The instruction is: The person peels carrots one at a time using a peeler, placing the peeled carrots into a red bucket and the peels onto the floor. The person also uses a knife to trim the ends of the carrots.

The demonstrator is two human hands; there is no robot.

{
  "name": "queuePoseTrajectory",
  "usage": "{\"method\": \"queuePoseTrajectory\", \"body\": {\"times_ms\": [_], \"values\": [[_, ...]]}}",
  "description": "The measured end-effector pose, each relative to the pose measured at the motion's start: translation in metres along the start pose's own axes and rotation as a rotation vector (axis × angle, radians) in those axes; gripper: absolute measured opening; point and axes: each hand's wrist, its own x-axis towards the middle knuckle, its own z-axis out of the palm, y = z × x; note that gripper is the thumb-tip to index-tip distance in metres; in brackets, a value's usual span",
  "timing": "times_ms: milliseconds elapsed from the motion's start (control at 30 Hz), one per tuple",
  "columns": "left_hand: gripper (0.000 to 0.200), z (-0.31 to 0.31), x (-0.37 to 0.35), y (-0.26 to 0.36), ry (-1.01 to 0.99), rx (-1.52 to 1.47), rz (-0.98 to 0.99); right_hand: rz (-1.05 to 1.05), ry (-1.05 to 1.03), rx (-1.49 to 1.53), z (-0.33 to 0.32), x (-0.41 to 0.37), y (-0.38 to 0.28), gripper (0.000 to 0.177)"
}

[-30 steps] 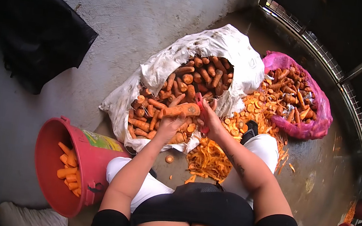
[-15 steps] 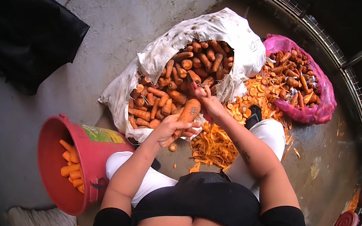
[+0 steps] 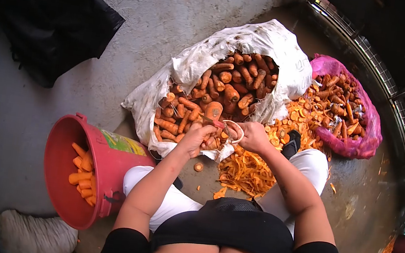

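Observation:
My left hand (image 3: pixel 197 138) is closed around a large unpeeled carrot (image 3: pixel 213 110), whose broad end points away from me. In my right hand (image 3: pixel 252 137) is a small red-handled knife (image 3: pixel 218 124), its thin dark blade lying across the carrot near my left fingers. A pale loop hangs at the handle by my right fingers. Both hands are close together in front of a white sack (image 3: pixel 280 44) full of unpeeled carrots (image 3: pixel 184 111). The lower part of the held carrot is hidden by my left hand.
A red bucket (image 3: pixel 117 171) lies tipped at left with peeled carrots (image 3: pixel 84 175) inside. Orange peelings (image 3: pixel 247 172) and cut ends cover the floor before me. A pink sack (image 3: pixel 373 133) of carrot pieces stands at right. Black cloth or plastic (image 3: pixel 63 21) is at upper left.
The knife has come down and toward me, from beyond the carrot to across it. My right hand has closed in on my left. The view has shifted slightly.

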Motion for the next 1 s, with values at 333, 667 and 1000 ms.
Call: {"method": "queuePoseTrajectory", "body": {"times_ms": [333, 667, 1000], "values": [[0.011, -0.009, 0.01, -0.007, 0.013, 0.023, 0.008, 0.017, 0.047, -0.111, 0.0, -0.003, 0.002, 0.049], [0.014, -0.011, 0.006, -0.002, -0.069, -0.056, -0.083, -0.098, 0.208, -0.237, 0.004, -0.007, 0.008, 0.048], [0.016, -0.007, -0.031, 0.015, -0.263, -0.062, -0.192, 0.275, 0.162, -0.324, -0.022, -0.006, 0.055, 0.05]]}}
